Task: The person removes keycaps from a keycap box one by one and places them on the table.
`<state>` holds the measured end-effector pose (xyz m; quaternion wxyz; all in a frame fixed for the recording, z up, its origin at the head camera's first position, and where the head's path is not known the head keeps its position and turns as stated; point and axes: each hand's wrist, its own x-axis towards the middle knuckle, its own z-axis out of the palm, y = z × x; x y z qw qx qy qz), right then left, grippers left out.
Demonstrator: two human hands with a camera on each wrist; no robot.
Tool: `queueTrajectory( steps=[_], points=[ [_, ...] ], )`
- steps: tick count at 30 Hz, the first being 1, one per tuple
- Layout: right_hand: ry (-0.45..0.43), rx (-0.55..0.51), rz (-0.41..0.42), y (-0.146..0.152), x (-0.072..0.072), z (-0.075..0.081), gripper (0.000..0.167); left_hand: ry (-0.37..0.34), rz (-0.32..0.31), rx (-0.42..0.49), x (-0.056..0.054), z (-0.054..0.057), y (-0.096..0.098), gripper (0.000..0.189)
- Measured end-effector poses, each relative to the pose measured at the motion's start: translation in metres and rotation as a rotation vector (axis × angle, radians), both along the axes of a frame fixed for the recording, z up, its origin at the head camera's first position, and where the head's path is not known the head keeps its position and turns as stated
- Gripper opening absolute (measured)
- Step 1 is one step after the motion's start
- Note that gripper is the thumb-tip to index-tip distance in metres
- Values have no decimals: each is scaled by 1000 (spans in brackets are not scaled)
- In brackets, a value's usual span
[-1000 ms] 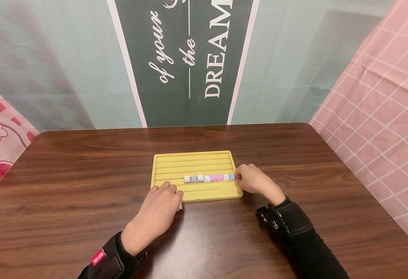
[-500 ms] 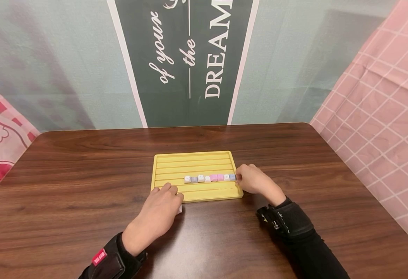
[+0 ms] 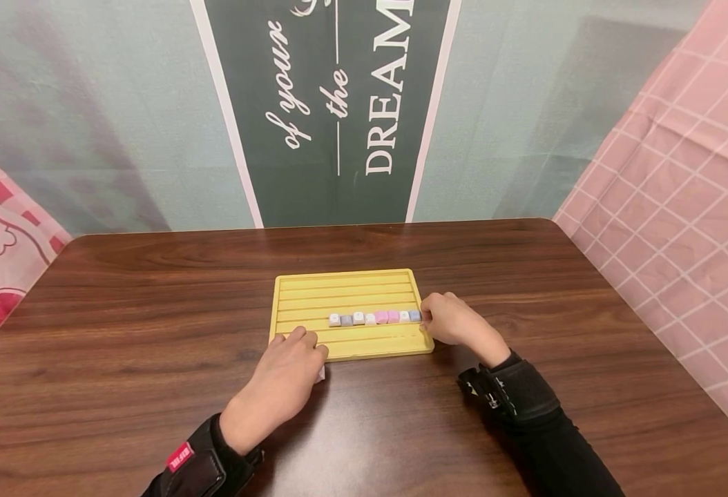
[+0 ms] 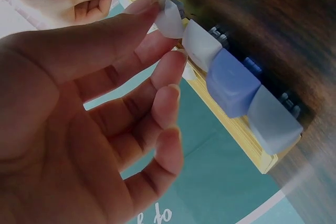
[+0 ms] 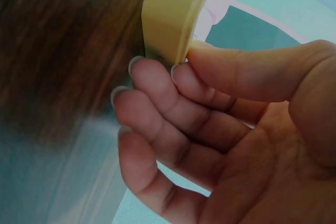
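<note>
A yellow ridged tray [image 3: 345, 284] lies on the table, with a row of white, grey, pink and blue keycaps [image 3: 380, 317] along one groove. My left hand [image 3: 286, 373] is at its front left. In the left wrist view, thumb and forefinger pinch a white keycap [image 4: 170, 20]. Beside it, along the tray's edge, are another white keycap [image 4: 200, 44], a violet-blue keycap [image 4: 231, 82] and a grey-blue keycap [image 4: 273, 121]; whether they touch tray or table I cannot tell. My right hand [image 3: 454, 319] pinches the tray's right rim [image 5: 170, 19] between thumb and curled fingers.
The brown wooden table [image 3: 152, 310] extends around the tray on all sides. Behind its far edge hangs a green-grey cloth [image 3: 494, 138] with white lettering. A pink checked cloth [image 3: 681, 207] hangs at the right, a patterned pink one [image 3: 3, 255] at the left.
Almost nothing differs. Both hands keep their places at the tray, and the row of keycaps looks the same; the left wrist has shifted only very slightly.
</note>
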<state>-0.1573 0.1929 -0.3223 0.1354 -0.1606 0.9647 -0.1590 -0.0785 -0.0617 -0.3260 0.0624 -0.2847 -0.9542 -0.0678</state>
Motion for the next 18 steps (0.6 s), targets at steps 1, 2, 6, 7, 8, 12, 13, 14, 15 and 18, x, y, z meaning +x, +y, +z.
queueTrajectory(
  steps=[1, 2, 6, 7, 8, 12, 13, 14, 15, 18],
  points=[
    [0, -1, 0, 0, 0, 0, 26, 0, 1, 1, 0, 0, 0, 13],
    [-3, -1, -2, 0, 0, 0, 26, 0, 0, 2, 0, 0, 0, 13],
    [-4, 4, -7, 0, 0, 0, 25, 7, -2, 9, 0, 0, 0, 13],
    [-4, 5, -8, -1, 0, 1, 24, 11, -4, 10, 0, -1, 0, 13],
    [-4, 6, -8, -1, 0, 1, 24, 15, -5, 11, 0, -1, 0, 14],
    [3, 5, -4, 0, 0, 1, 24, 26, -6, 10, 0, -1, 0, 13],
    [5, 3, -3, 0, 0, 1, 24, 26, -6, 10, 0, -1, 0, 13],
    [5, 1, -2, 0, 0, 1, 24, 27, -6, 10, 0, -1, 0, 12],
    [5, -1, -1, 0, 1, 1, 23, 28, -5, 10, 0, -1, 0, 12],
    [4, -6, 0, 0, 1, 1, 24, 30, -6, 12, 0, -1, 0, 12]
  ],
)
